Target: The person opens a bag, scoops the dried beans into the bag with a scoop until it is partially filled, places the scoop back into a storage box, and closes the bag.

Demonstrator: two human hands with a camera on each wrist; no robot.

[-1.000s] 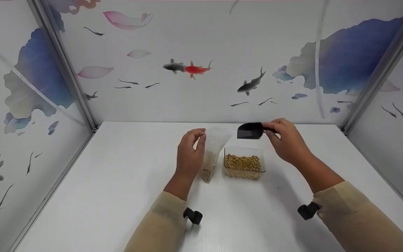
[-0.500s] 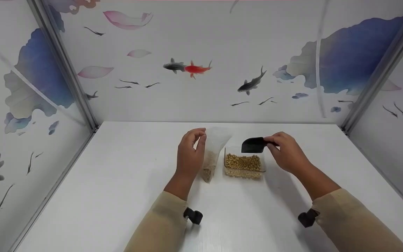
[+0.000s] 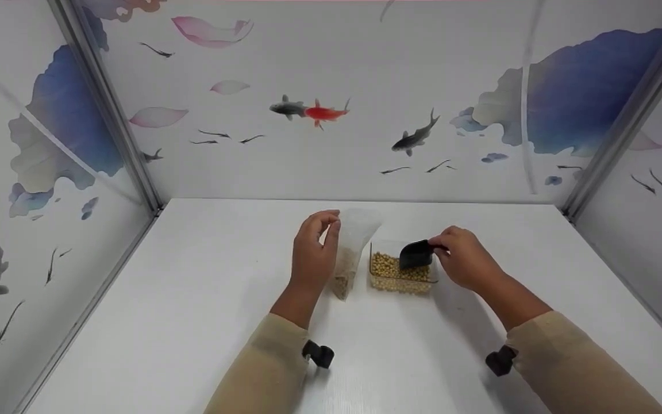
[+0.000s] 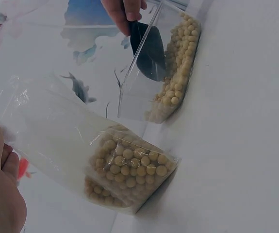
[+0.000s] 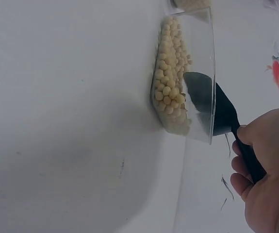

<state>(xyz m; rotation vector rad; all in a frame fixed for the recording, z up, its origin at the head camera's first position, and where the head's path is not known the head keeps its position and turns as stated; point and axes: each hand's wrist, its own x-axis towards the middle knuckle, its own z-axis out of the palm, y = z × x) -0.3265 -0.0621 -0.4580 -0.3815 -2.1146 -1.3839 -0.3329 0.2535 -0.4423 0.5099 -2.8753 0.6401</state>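
Observation:
My right hand [image 3: 469, 260] grips the handle of a black scoop [image 3: 415, 255]. The scoop's blade dips inside a clear plastic box [image 3: 403, 281] and its tip touches the soybeans [image 5: 168, 87] there. To the box's left stands a clear plastic bag [image 3: 355, 236], its lower part filled with soybeans [image 4: 129, 165]. My left hand [image 3: 315, 250] pinches the bag's upper edge at its left side, keeping it upright. In the left wrist view, the left fingertips [image 4: 10, 162] are partly hidden behind the hand.
A white table [image 3: 193, 322] lies under everything. White panels printed with fish and leaves [image 3: 314, 109] close off the back and both sides, joined by grey metal posts [image 3: 107, 109]. A black wrist camera [image 3: 319, 353] sits at the left sleeve.
My right hand has lowered the scoop from above and behind the box down into it, to the beans. The left hand and the bag stay in place.

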